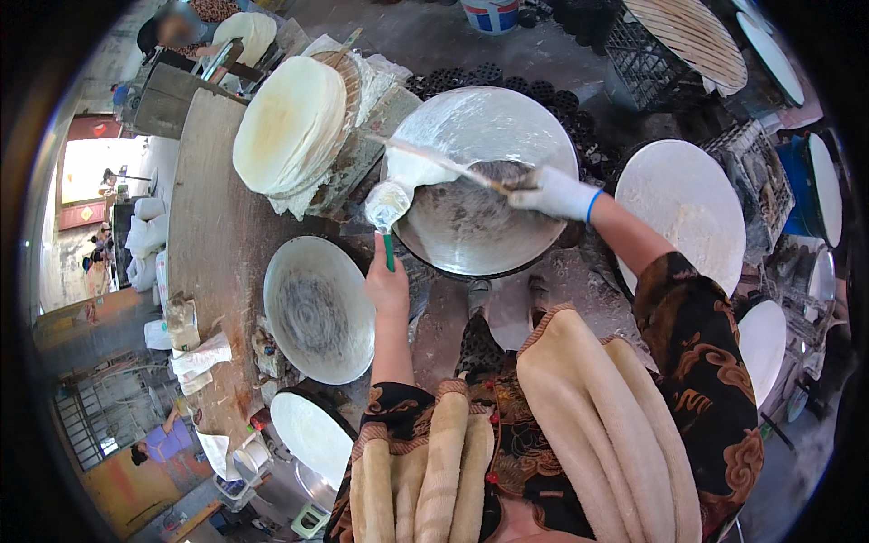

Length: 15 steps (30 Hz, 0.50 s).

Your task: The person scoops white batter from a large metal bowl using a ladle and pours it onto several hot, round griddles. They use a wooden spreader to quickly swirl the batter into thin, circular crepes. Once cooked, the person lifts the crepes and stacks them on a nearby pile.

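My left hand (388,288), bare, grips the green handle of a metal ladle (388,202) coated in white batter, held at the left rim of a large round griddle (468,248). In my right hand (553,193), covered by a white glove with a blue cuff, is a thin wooden stick (441,161), slightly blurred, reaching over the griddle. White batter (478,115) coats the griddle's far and left parts as a thin layer. Its near part shows bare, darkened metal.
Left of the griddle rises a stack of thin round flatbreads (292,125), beside a long wooden table (210,176). Another bare griddle (319,312) stands near my left arm. A pale-coated griddle (682,210) is at right. Perforated coal briquettes (543,91) lie behind. A person (180,30) sits far left.
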Each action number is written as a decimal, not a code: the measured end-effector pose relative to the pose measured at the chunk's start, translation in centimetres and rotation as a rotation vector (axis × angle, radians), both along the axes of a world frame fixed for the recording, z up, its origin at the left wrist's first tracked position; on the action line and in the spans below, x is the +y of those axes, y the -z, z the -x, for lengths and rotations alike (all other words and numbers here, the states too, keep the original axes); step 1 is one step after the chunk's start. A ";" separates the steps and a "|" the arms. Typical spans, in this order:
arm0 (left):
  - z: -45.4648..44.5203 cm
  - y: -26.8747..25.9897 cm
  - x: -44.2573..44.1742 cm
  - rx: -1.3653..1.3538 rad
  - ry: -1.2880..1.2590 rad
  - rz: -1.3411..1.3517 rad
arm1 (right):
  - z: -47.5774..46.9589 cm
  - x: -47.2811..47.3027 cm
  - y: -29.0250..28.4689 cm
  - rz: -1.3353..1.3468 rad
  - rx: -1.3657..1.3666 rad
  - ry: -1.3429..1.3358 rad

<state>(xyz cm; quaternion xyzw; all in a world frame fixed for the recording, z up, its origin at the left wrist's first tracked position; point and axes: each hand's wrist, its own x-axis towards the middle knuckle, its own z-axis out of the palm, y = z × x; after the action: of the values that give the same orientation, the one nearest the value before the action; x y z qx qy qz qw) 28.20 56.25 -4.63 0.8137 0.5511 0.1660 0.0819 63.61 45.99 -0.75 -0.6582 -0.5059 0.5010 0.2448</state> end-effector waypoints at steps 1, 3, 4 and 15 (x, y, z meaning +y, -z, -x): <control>0.3 0.7 -0.6 -0.056 0.007 -0.044 | 1.1 -0.5 1.3 -0.117 0.048 -0.031; 1.4 2.4 -1.8 -0.166 0.019 -0.134 | 1.4 -1.7 1.9 -0.031 0.100 -0.066; 1.8 2.3 -2.7 -0.189 0.003 -0.103 | 0.8 -2.0 0.6 -0.027 0.084 -0.111; 2.5 0.5 -8.5 -0.212 -0.112 0.126 | -7.6 6.9 5.5 -0.062 0.107 0.035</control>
<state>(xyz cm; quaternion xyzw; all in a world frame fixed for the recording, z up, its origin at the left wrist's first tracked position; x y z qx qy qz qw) 25.70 47.77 -5.14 0.7529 0.5931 0.2206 0.1811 71.25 52.87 -6.21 -0.6314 -0.4955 0.5153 0.3005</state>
